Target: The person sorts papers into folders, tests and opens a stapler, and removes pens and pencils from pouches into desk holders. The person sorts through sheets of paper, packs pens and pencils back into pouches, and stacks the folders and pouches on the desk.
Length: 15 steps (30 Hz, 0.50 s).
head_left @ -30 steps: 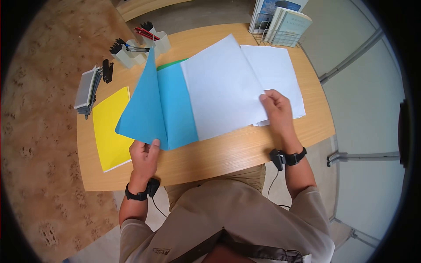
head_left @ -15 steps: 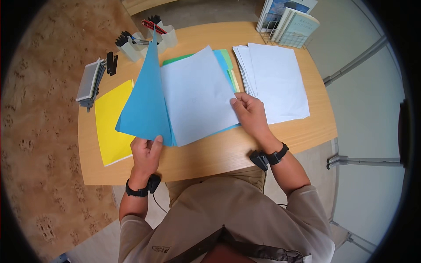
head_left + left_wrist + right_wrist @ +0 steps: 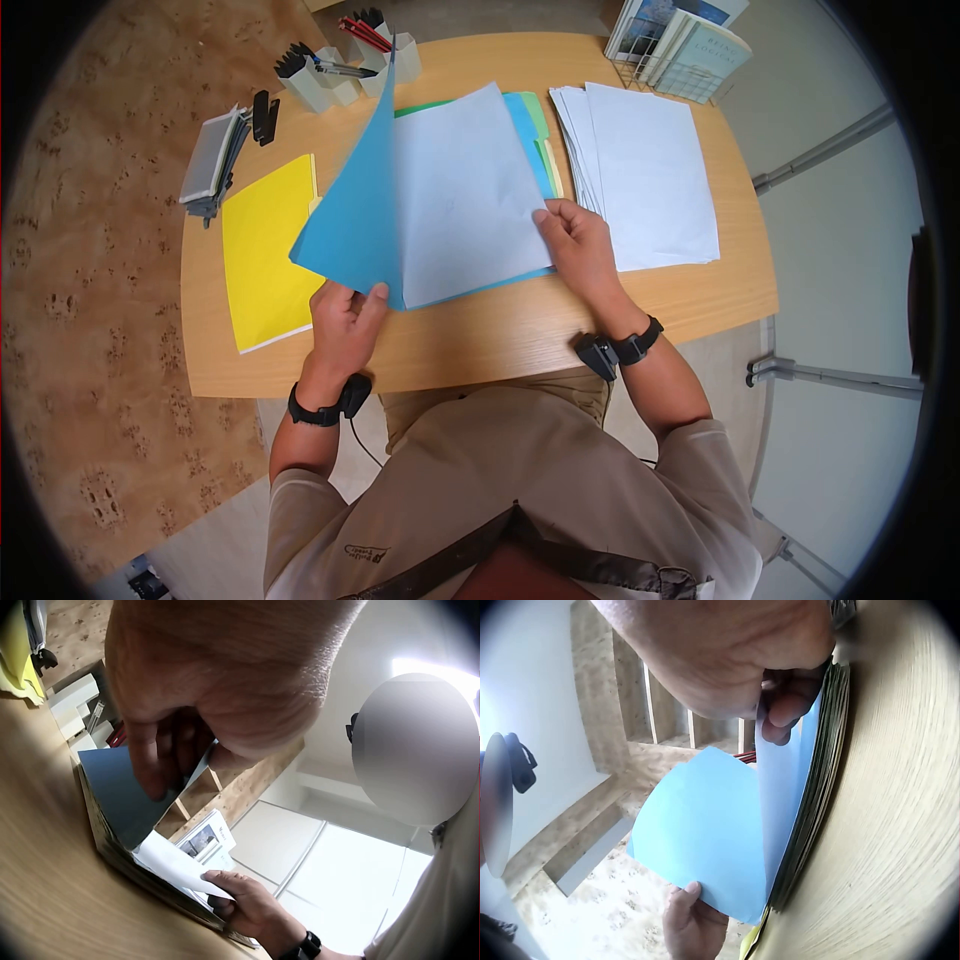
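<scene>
A blue paper folder [image 3: 355, 215] lies opened on the desk, its left cover lifted and tilted up. My left hand [image 3: 345, 325] pinches the bottom edge of that cover between thumb and fingers. Over the folder's right half is a white sheet of paper [image 3: 465, 190], its left edge at the fold. My right hand [image 3: 583, 245] pinches the sheet's right edge, and in the right wrist view the sheet [image 3: 780, 787] stands slightly raised off the folder. Green and cream folders [image 3: 545, 115] show underneath, stacked.
On the wooden desk [image 3: 480, 350], a yellow folder [image 3: 270, 250] lies left and a stack of white paper [image 3: 655, 170] right. Pen holders [image 3: 315, 90], a black stapler [image 3: 265, 118] and a grey-edged stack [image 3: 213, 155] stand back left. A wire rack of books [image 3: 690, 60] is back right.
My right hand has brought the white sheet leftward from over the paper stack onto the blue folder, up to its fold. The left hand keeps holding the cover up.
</scene>
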### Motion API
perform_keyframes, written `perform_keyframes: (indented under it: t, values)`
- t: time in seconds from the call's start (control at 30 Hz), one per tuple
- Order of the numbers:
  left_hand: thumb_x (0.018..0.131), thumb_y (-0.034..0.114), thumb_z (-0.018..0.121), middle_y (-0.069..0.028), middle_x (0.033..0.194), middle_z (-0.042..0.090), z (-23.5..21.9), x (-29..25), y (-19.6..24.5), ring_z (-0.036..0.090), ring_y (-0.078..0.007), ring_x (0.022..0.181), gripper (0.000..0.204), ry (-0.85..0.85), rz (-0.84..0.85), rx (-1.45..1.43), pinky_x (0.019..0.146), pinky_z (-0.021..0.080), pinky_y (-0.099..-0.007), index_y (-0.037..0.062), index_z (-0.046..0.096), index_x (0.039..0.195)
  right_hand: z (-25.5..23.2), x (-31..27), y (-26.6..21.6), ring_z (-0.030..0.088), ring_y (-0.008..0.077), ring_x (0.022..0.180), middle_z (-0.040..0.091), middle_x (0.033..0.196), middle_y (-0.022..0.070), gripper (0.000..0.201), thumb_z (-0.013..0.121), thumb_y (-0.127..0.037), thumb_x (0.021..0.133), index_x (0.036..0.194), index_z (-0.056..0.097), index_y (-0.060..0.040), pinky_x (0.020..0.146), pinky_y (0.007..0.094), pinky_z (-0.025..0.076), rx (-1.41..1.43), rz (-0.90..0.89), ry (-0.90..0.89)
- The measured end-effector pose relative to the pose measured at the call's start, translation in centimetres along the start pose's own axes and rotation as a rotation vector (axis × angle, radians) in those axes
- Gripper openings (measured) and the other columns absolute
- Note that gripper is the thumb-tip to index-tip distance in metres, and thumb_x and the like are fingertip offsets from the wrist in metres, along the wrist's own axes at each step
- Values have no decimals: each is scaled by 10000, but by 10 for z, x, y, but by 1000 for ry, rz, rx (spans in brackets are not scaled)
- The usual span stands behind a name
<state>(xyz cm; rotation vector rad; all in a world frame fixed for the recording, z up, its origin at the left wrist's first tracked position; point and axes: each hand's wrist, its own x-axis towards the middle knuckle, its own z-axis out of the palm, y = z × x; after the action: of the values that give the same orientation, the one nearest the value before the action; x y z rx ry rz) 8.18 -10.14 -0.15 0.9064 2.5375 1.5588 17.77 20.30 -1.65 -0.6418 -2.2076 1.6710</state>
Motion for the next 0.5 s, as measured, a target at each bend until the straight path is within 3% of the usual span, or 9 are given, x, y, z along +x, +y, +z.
perform_keyframes:
  t: [0.1,0.17,0.23,0.3,0.37,0.4,0.43,0.47,0.5]
  values:
    - [922,83,692,-88,819,624,-2,5,7,550,-177,681,152,-95,-3,33,635,463,-314,-14,652,1032,-1,0,6,480,55,585,590,635,6,222,643,-165,1003,1046,718,39,546,265,415,17,4,-22]
    - [931,96,680,-116,953,661,-4,17,20,613,-206,798,203,-314,221,-245,707,506,-327,-16,641,1095,-1,1,9,489,59,582,597,637,10,230,636,-171,1008,1043,717,42,544,270,415,14,0,-40]
    - [946,138,689,-127,1028,654,-3,19,9,619,-213,870,264,-309,171,-279,772,518,-320,-9,626,1156,-1,2,9,514,72,594,617,652,29,215,635,-161,1003,1047,719,32,559,275,434,8,12,-36]
    - [948,179,715,-131,1014,652,-2,23,10,619,-209,871,310,-179,-251,33,784,519,-315,-9,623,1177,0,1,11,539,85,606,637,666,48,200,635,-150,997,1052,720,22,574,280,453,4,24,-36]
    - [941,191,738,-108,989,644,1,26,0,602,-185,856,331,-187,-245,89,753,508,-300,-1,624,1186,0,1,14,611,135,651,692,728,113,172,635,-127,977,1061,726,-7,627,300,503,-48,-134,-19]
    - [931,173,745,-94,973,640,4,25,-5,588,-163,823,330,-200,-202,63,724,499,-293,0,625,1186,-1,1,13,611,135,651,692,728,113,172,635,-127,977,1061,726,-7,627,300,503,-46,-138,-20]
    - [922,155,752,-80,958,636,6,25,-5,575,-141,790,330,-215,-159,36,694,489,-285,1,626,1185,-1,1,12,651,185,683,706,770,150,171,626,-119,971,1064,723,-13,657,320,522,-72,-139,-22]
    - [922,155,752,-80,958,636,7,26,-4,575,-141,790,330,-214,-158,37,694,489,-285,1,626,1185,-1,1,11,692,236,716,719,811,188,172,617,-111,964,1067,721,-19,686,339,541,-98,-138,-23]
    - [914,124,754,-70,951,629,9,26,-3,563,-122,769,328,-207,-181,23,688,483,-276,4,628,1191,-1,0,10,692,236,716,719,811,188,172,617,-111,964,1067,721,-19,686,339,541,-97,-139,-23]
